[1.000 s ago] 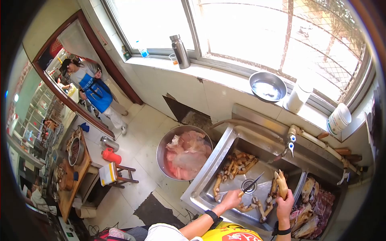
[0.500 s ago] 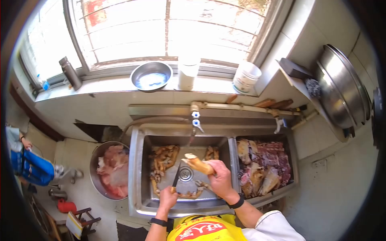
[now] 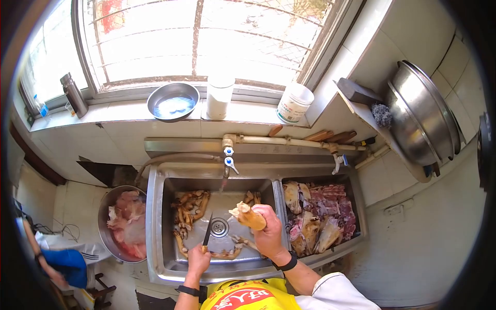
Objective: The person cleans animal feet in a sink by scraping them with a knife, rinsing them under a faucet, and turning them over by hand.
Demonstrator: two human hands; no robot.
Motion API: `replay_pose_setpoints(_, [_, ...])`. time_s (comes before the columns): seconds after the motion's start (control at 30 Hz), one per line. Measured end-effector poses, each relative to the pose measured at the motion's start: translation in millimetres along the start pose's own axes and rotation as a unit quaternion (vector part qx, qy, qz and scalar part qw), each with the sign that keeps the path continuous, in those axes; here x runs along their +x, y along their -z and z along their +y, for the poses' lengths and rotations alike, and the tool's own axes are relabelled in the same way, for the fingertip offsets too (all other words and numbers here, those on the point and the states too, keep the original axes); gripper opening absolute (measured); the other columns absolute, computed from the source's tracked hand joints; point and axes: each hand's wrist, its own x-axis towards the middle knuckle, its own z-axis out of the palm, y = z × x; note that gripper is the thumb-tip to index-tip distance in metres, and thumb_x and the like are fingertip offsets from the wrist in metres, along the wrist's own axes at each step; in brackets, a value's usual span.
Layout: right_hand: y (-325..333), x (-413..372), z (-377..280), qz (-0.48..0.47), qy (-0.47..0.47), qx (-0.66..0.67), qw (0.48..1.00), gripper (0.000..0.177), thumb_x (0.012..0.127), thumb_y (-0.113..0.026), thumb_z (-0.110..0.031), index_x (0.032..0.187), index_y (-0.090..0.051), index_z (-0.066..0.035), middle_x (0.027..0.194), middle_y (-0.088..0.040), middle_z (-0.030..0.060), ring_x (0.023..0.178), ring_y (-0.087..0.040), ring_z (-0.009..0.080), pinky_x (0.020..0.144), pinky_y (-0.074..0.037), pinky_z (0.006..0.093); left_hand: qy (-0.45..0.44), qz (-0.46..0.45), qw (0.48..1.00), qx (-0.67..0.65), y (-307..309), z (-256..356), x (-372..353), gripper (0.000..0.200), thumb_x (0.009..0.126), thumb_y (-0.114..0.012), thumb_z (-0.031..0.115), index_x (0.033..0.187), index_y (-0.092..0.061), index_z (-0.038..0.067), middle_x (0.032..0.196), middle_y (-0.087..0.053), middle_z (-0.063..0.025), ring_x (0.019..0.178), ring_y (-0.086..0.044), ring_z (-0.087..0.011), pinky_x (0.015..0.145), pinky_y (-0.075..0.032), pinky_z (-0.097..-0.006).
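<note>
My left hand (image 3: 198,260) is closed round the handle of a knife (image 3: 207,233), whose narrow dark blade points up over the left sink basin (image 3: 170,258). In my right hand (image 3: 270,235) is a tan animal trotter (image 3: 249,217), gripped by one end and tilted up to the left. A gap separates the blade from this trotter. Beneath my hands, more trotters (image 3: 190,209) lie along the basin's left side and around the drain (image 3: 219,227); some are partly hidden by my right hand.
The right basin holds dark red meat and skin-covered pieces (image 3: 305,232). A metal pot (image 3: 106,243) of pale meat stands on the floor at left. Taps (image 3: 230,164) rise behind the sink. A person in blue (image 3: 64,266) is at far left; steel bowls (image 3: 423,113) lean at right.
The view has shifted, moving the sink leftward. The knife blade has come away from the trotter, which now points more toward me. The person at left has moved lower in view.
</note>
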Motion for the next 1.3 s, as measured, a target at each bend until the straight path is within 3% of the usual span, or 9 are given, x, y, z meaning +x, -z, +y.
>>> replay_pose_setpoints(0.07, [0, 0, 0, 0.003, -0.009, 0.009, 1.0, 0.027, 0.082, -0.065, 0.009, 0.106, -0.064, -0.002, 0.105, -0.068, 0.0145, 0.098, -0.067, 0.0315, 0.087, -0.053, 0.0362, -0.003, 0.003, 1.0, -0.004, -2, -7, 0, 0.011, 0.081, -0.07, 0.011, 0.086, -0.069, 0.001, 0.073, -0.071, -0.0163, 0.068, -0.071, -0.0276, 0.066, -0.054, -0.0396])
replay_pose_setpoints(0.17, [1, 1, -3, 0.003, -0.015, 0.024, 1.0, 0.027, 0.082, -0.064, 0.01, 0.106, -0.064, -0.003, 0.105, -0.068, 0.0147, 0.098, -0.067, 0.0328, 0.088, -0.054, 0.0371, 0.053, -0.039, 0.996, -0.065, -7, -19, 1, 0.014, 0.08, -0.069, 0.009, 0.09, -0.07, 0.0, 0.082, -0.072, -0.0234, 0.082, -0.071, -0.041, 0.076, -0.055, -0.0451])
replay_pose_setpoints(0.23, [1, 2, -3, 0.0, -0.01, 0.031, 0.999, 0.026, 0.083, -0.064, 0.01, 0.106, -0.064, -0.002, 0.106, -0.069, 0.0146, 0.099, -0.067, 0.0325, 0.088, -0.054, 0.037, 0.008, -0.034, 0.998, -0.048, -10, -23, 1, 0.013, 0.084, -0.071, 0.012, 0.088, -0.068, 0.001, 0.067, -0.068, -0.0112, 0.056, -0.066, -0.0199, 0.058, -0.053, -0.0352])
replay_pose_setpoints(0.27, [1, 3, -2, -0.008, -0.001, 0.041, 0.999, 0.026, 0.083, -0.064, 0.01, 0.106, -0.064, -0.002, 0.107, -0.069, 0.0144, 0.099, -0.067, 0.0325, 0.089, -0.053, 0.0369, 0.008, -0.035, 0.998, -0.048, -10, -21, 1, 0.013, 0.084, -0.071, 0.012, 0.088, -0.068, 0.001, 0.067, -0.068, -0.0112, 0.056, -0.066, -0.0199, 0.058, -0.053, -0.0352])
replay_pose_setpoints(0.53, [-2, 9, -6, -0.034, -0.019, 0.097, 0.995, 0.023, 0.087, -0.066, 0.009, 0.107, -0.065, -0.002, 0.109, -0.069, 0.0133, 0.1, -0.068, 0.0288, 0.09, -0.052, 0.0343, 0.004, -0.053, 0.998, 0.02, -1, 0, -6, 0.015, 0.081, -0.07, 0.012, 0.089, -0.068, -0.001, 0.075, -0.07, -0.0186, 0.074, -0.07, -0.0301, 0.071, -0.054, -0.0414])
replay_pose_setpoints(0.97, [-5, 8, -4, -0.05, -0.054, 0.134, 0.988, 0.024, 0.087, -0.068, 0.009, 0.109, -0.066, -0.001, 0.109, -0.069, 0.0127, 0.101, -0.068, 0.0259, 0.09, -0.052, 0.0321, 0.032, -0.065, 0.997, 0.007, 1, -1, -2, 0.015, 0.08, -0.068, 0.01, 0.09, -0.07, -0.001, 0.074, -0.071, -0.0185, 0.071, -0.071, -0.0303, 0.07, -0.055, -0.0406])
replay_pose_setpoints(1.13, [-5, 10, -5, -0.064, -0.062, 0.123, 0.988, 0.026, 0.086, -0.07, 0.008, 0.11, -0.066, -0.001, 0.109, -0.069, 0.0113, 0.101, -0.067, 0.0236, 0.09, -0.052, 0.032, 0.037, -0.062, 0.997, -0.02, -3, -10, 0, 0.017, 0.081, -0.068, 0.012, 0.089, -0.069, -0.003, 0.078, -0.07, -0.0245, 0.075, -0.07, -0.0397, 0.072, -0.054, -0.0439])
replay_pose_setpoints(1.23, [-8, 6, 1, -0.087, -0.119, 0.128, 0.981, 0.03, 0.089, -0.07, 0.005, 0.118, -0.065, 0.0, 0.108, -0.069, 0.0085, 0.101, -0.067, 0.0189, 0.089, -0.052, 0.03, 0.027, -0.06, 0.998, -0.007, -4, -17, 1, 0.014, 0.083, -0.067, 0.01, 0.09, -0.07, -0.001, 0.075, -0.071, -0.0181, 0.071, -0.071, -0.0293, 0.069, -0.055, -0.0402])
replay_pose_setpoints(1.3, [-10, 2, 3, -0.094, -0.268, 0.267, 0.921, 0.035, 0.095, -0.067, 0.002, 0.129, -0.058, 0.002, 0.115, -0.068, 0.0076, 0.102, -0.064, 0.0138, 0.093, -0.052, 0.029, 0.019, -0.056, 0.998, 0.004, -4, -17, 1, 0.014, 0.084, -0.067, 0.01, 0.09, -0.07, -0.001, 0.075, -0.071, -0.0181, 0.071, -0.071, -0.0294, 0.069, -0.055, -0.0403])
